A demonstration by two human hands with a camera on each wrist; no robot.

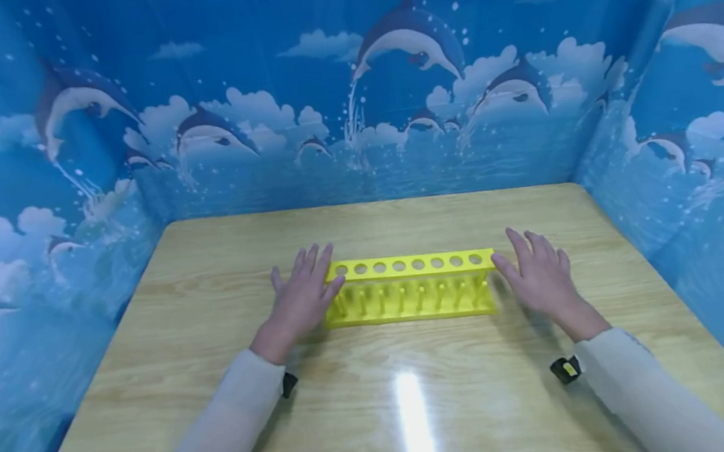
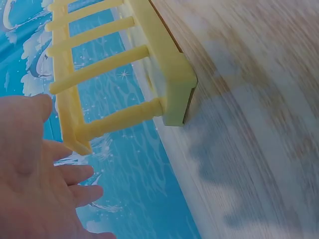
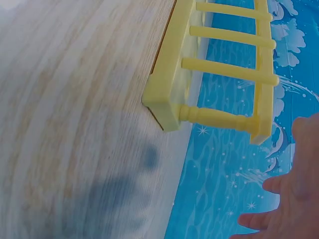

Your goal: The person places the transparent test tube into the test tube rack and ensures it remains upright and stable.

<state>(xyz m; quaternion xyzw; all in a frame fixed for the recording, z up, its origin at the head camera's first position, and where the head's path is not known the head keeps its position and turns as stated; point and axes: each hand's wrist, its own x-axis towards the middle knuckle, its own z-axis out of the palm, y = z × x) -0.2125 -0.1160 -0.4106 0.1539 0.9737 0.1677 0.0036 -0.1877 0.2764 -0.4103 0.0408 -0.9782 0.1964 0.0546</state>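
Note:
A yellow test tube rack (image 1: 414, 317) stands upright on the table, its top bar pierced by a row of round holes and a row of pegs rising from its base. At its left end my left hand (image 1: 299, 294) has its fingers extended, the thumb right at the top bar's corner. My right hand (image 1: 541, 276) is spread at the other end, thumb tip close to the top bar. In the left wrist view the rack's end post (image 2: 122, 119) shows beside the fingers (image 2: 75, 174). The right wrist view has the opposite post (image 3: 217, 117) and relaxed fingers (image 3: 256, 220).
The wooden table (image 1: 260, 449) reaches to a blue dolphin-print curtain (image 1: 328, 170) at the back and both sides. A bright light reflection lies on the tabletop in front of the rack. Dark wrist devices (image 1: 566, 369) show at the sleeve cuffs.

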